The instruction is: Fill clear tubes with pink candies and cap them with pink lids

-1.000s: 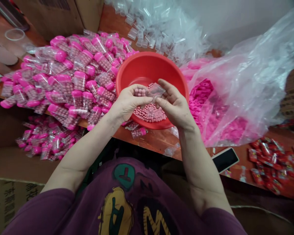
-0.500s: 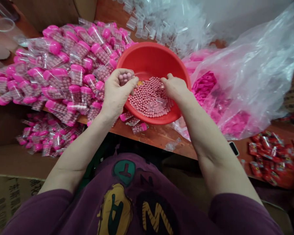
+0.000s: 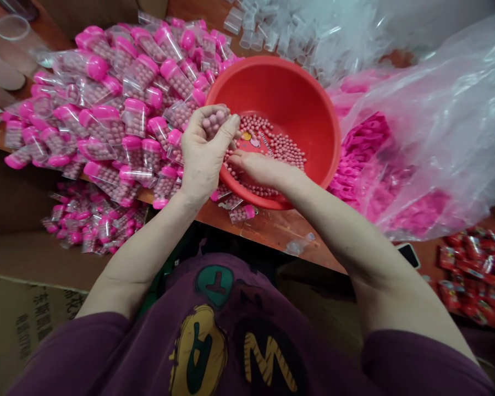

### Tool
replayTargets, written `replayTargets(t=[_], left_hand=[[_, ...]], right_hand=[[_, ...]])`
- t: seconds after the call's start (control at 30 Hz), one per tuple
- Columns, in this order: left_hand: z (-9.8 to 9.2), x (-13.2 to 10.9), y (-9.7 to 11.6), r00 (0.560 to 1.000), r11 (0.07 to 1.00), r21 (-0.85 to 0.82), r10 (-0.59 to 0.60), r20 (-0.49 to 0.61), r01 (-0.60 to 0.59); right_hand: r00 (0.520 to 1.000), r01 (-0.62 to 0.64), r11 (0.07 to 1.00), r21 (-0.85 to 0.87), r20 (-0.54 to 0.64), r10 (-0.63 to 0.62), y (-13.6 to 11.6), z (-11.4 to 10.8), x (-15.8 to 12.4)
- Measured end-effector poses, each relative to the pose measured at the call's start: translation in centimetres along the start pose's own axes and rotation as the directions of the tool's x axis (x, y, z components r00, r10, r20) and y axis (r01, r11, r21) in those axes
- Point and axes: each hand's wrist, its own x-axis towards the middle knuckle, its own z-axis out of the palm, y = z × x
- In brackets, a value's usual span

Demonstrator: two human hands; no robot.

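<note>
My left hand [image 3: 204,148] is closed round a clear plastic tube [image 3: 215,122] with pink beads in it, held above the near left rim of a red bowl [image 3: 289,82]. Loose pink beads [image 3: 286,148] lie on the bowl's floor, and part of a printed picture shows between them. Inside the bowl, my right hand [image 3: 259,168] reaches left, its fingers stretched out among beads just below my left hand. Its fingertips are partly hidden, and I cannot tell whether beads lie in its palm.
Many pink-capped tubes of beads [image 3: 136,115] are heaped left of the bowl, with more in a carton [image 3: 37,247] below. Clear empty tubes [image 3: 272,33] lie behind. At right are a plastic bag [image 3: 445,126] with pink pieces [image 3: 367,143] and red wrapped packets [image 3: 476,269].
My right hand has swept left through the beads toward my left hand, baring some of the bowl's printed floor. The left hand keeps its hold on the tube. The whole view has shifted slightly.
</note>
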Motion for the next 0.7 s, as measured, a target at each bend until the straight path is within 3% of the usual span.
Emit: replayTargets(t=[0.13,0.23,0.3,0.43,0.6,0.7], left_hand=[[-0.2,0.3,0.6,0.999,0.995,-0.095,-0.001,0.036,0.005],[-0.4,0.7,0.4,0.998,0.998,-0.051,-0.019,0.062,0.022],[-0.2,0.7,0.2,0.996,0.999,0.021,-0.042,0.081,0.040],[1.4,-0.2,0.0,0.982,0.994,0.057,-0.098,0.164,0.090],[3.0,-1.4,-0.2,0.917,0.955,0.007,-0.288,0.275,0.298],[2.7,-1.2,-0.3,0.893,0.945,0.001,-0.310,0.325,0.328]], right_hand=[[0.989,0.006,0.949,0.314,-0.144,0.042,0.4,-0.2,-1.0],[0.934,0.035,0.835,0.549,-0.314,0.168,1.1,-0.8,-2.7],[0.900,0.036,0.777,0.629,-0.358,0.248,1.1,-1.2,-3.9],[0.838,0.023,0.819,0.573,-0.458,0.297,0.0,-1.4,-5.5],[0.745,0.003,0.891,0.454,-0.595,0.301,-1.6,-0.7,-6.6],[0.744,0.013,0.879,0.477,-0.592,0.310,-2.2,-0.6,-7.7]])
